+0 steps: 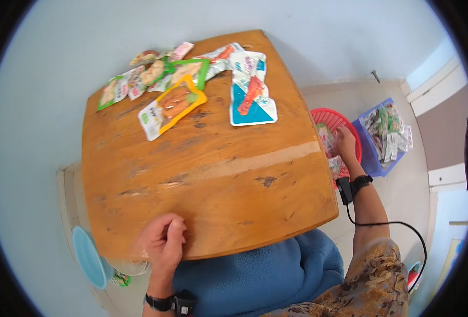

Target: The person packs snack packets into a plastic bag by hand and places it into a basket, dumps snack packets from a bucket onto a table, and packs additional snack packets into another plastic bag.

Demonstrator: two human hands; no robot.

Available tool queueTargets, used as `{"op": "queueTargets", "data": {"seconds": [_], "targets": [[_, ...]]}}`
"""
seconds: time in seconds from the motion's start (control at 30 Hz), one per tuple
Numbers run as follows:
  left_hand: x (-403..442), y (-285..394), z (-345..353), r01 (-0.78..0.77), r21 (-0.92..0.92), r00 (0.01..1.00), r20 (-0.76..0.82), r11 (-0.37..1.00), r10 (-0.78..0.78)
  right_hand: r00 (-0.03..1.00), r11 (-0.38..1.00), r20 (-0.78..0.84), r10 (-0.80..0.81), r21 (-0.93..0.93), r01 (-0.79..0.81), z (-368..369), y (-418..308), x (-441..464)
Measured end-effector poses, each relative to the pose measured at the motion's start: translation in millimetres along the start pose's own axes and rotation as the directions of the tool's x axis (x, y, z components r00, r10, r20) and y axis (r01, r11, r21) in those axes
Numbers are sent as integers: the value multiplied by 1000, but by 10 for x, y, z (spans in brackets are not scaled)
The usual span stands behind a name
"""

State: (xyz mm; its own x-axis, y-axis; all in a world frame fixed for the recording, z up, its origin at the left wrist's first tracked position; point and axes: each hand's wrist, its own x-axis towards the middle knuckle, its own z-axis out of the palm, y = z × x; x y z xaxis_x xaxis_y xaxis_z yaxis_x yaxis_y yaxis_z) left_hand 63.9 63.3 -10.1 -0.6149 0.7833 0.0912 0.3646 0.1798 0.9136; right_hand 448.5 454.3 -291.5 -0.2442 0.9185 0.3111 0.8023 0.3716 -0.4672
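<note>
My left hand (165, 239) rests at the near edge of the wooden table (223, 195), its fingers curled into a loose fist with nothing visible in it. Off the table's right side, my right hand (345, 143) reaches down into a red plastic basket (356, 138). Its fingers close at the edge of a clear food packet (326, 140) there; the fingertips are partly hidden. Another shiny packet (335, 166) lies lower in the same basket. On the tabletop are a blue-and-white snack packet (253, 90) and a yellow-edged packet (173, 107), both apart from my hands.
Several more packets, among them a green-edged one (189, 71), overlap along the table's far edge. A blue-purple bin (374, 158) full of small packets stands right of the basket. A light-blue basin (90, 259) sits at lower left. A black cable (403, 224) runs from my right wrist.
</note>
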Motion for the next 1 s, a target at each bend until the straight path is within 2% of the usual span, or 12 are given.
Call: {"op": "queueTargets", "data": {"seconds": [0.1, 0.3, 0.4, 0.43, 0.47, 0.5, 0.53, 0.6, 0.67, 0.7, 0.9, 1.0], "targets": [[-6, -45, -32, -41, 46, 999, -1, 998, 41, 982, 971, -153, 112, 227, -75, -668, -695, 196], [-61, 202, -155, 12, 18, 1000, 15, 1000, -12, 931, 750, -359, -64, 598, 283, -2474, -3071, -23], [-167, 485, -373, 27, -62, 998, 49, 998, -24, 678, 508, -647, -350, 477, 717, -3342, -3928, -459], [-188, 508, -460, 57, -128, 994, 105, 990, -44, 619, 570, -705, -348, 365, 736, -3638, -3994, -667], [-218, 559, -590, 79, -201, 986, 157, 976, -48, 494, 332, -824, -278, 400, 854, -3902, -4295, -868], [-236, 653, -733, 85, -198, 992, 106, 976, -65, 333, 425, -941, 59, 326, 844, -4166, -3999, -950], [-255, 802, -884, 165, -276, 980, 152, 947, -126, 352, 386, -934, 63, 348, 854, -4334, -4450, -997], [-285, 952, -1243, 247, -353, 964, 188, 902, -190, 12, 168, -997, -80, -2, 986, -4684, -5502, -1318], [-323, 990, -1690, 94, -312, 996, 17, 945, -93, -9, 40, -995, -103, -13, 999, -4864, -5494, -1428], [-335, 1012, -1951, 133, -278, 989, -23, 951, -145, -39, -71, -992, -123, -30, 997, -4907, -5501, -1433], [-981, 300, -3469, 332, -65, 818, -477, 941, -322, 88, -157, -992, -96, 102, 982, -4553, -6345, -1602], [-1470, -356, -3888, 472, -16, 704, -595, 881, -388, 139, -178, -983, -119, 159, 971, -4545, -6115, -1617]]}}
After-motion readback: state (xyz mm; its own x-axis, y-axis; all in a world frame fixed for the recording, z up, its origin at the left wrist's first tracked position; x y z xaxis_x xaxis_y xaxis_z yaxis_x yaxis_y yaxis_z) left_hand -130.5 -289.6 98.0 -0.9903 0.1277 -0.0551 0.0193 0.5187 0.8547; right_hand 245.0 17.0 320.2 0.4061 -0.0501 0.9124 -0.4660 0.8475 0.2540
